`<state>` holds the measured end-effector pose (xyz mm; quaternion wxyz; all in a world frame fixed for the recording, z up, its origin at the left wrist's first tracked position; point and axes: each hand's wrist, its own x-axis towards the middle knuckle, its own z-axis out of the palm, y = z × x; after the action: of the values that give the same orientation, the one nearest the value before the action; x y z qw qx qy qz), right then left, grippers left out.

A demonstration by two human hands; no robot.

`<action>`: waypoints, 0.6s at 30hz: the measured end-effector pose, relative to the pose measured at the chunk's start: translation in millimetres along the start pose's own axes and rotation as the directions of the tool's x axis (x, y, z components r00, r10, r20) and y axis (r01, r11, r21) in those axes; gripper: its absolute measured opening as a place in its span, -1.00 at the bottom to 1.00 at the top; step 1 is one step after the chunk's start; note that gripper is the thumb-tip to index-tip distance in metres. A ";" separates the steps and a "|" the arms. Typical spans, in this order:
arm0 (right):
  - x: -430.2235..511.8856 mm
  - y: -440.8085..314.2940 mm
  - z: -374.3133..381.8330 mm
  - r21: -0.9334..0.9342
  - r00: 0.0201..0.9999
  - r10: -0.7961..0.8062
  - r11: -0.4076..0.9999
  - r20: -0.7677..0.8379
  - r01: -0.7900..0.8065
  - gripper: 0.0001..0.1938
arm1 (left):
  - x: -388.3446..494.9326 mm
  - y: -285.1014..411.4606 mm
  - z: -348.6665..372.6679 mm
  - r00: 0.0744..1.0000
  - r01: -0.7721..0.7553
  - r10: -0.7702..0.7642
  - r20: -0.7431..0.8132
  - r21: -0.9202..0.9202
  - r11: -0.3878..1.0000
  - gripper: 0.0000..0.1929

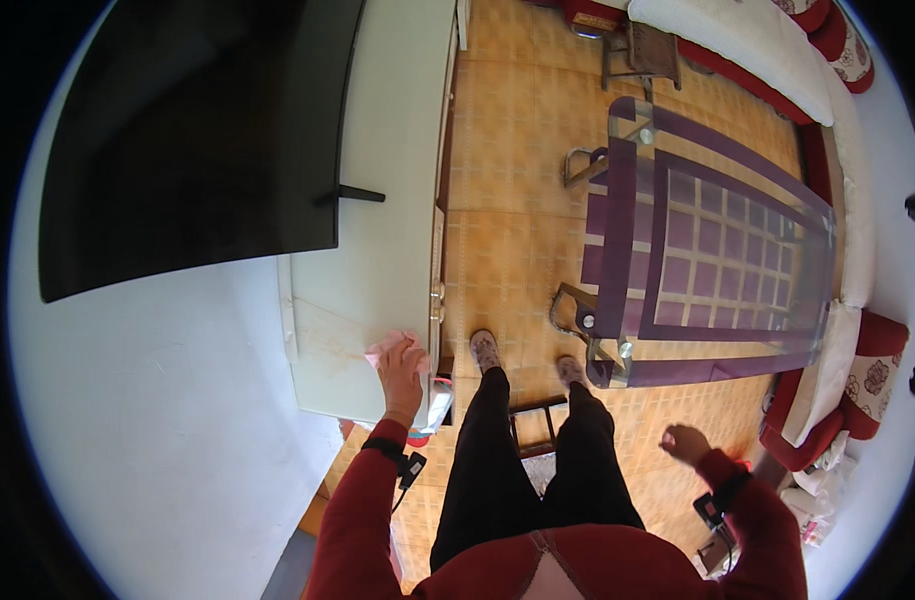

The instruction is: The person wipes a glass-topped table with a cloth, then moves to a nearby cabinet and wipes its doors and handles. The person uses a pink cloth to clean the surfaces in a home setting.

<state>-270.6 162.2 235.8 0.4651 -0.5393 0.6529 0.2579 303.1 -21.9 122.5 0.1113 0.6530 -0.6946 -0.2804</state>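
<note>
My left hand rests on a crumpled pink cloth near the front edge of a long white TV cabinet. Its fingers lie over the cloth and bunch it against the cabinet top. Faint brownish marks show on the surface beside the cloth. On the other side of my body, my right hand hangs in the air over the tiled floor, its fingers curled in, and I see nothing held in it. Each wrist wears a black strap with a small device.
A large black television stands on the cabinet by one foot. Across the tiled floor is a glass coffee table with purple bands. Red sofas with white covers line the wall. A dark-framed stool sits between my legs.
</note>
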 end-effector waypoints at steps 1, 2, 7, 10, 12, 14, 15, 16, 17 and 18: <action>-12.7 7.6 12.9 0.016 1.000 0.021 1.000 -0.005 -0.021 -0.72 | 14.6 7.8 -5.8 0.996 0.033 -0.038 -0.076 -0.066 0.997 -0.67; -19.1 12.2 24.8 0.043 0.997 0.072 0.996 0.028 -0.073 -0.73 | 33.8 16.3 -11.3 0.987 0.127 -0.137 -0.082 -0.121 0.984 -0.68; 5.1 -4.2 53.0 0.229 1.000 -0.024 0.973 -0.011 0.026 -0.77 | 181.7 44.2 -27.0 0.918 -0.173 0.150 -0.368 -0.030 0.984 -0.60; 30.8 -32.1 41.0 0.401 0.989 -0.026 0.912 -0.145 0.083 -0.81 | 252.4 35.0 -18.2 0.927 -0.212 0.267 -0.263 0.222 0.952 -0.50; 36.3 -47.6 26.5 0.527 0.963 -0.026 0.833 -0.267 0.169 -0.85 | 274.5 23.4 -7.0 0.973 -0.222 0.226 0.038 0.395 0.891 -0.25; 31.1 -55.4 13.8 0.615 0.958 0.066 0.778 -0.279 0.126 -0.84 | 281.0 12.0 3.3 0.987 -0.160 0.141 0.077 0.394 0.905 -0.07; 26.0 -56.4 8.8 0.666 0.946 0.060 0.725 -0.317 0.177 -0.84 | 281.3 7.8 6.5 0.988 -0.079 0.020 0.151 0.397 0.915 -0.04; 19.4 -54.4 4.5 0.646 0.947 0.078 0.749 -0.311 0.150 -0.84 | 279.7 5.0 8.1 0.987 -0.136 0.089 0.131 0.416 0.899 -0.01; 14.1 -51.5 1.3 0.628 0.956 0.106 0.772 -0.274 0.094 -0.84 | 279.0 3.5 8.3 0.980 -0.171 0.111 0.164 0.425 0.889 0.01; 8.5 -46.4 -1.0 0.612 0.960 0.118 0.788 -0.254 0.065 -0.84 | 278.8 3.5 7.7 0.975 -0.192 0.116 0.191 0.447 0.874 0.04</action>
<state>-226.9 144.2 236.4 0.5149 -0.3799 0.7674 -0.0404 262.0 -290.4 59.1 -0.0811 0.5788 -0.7978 -0.1480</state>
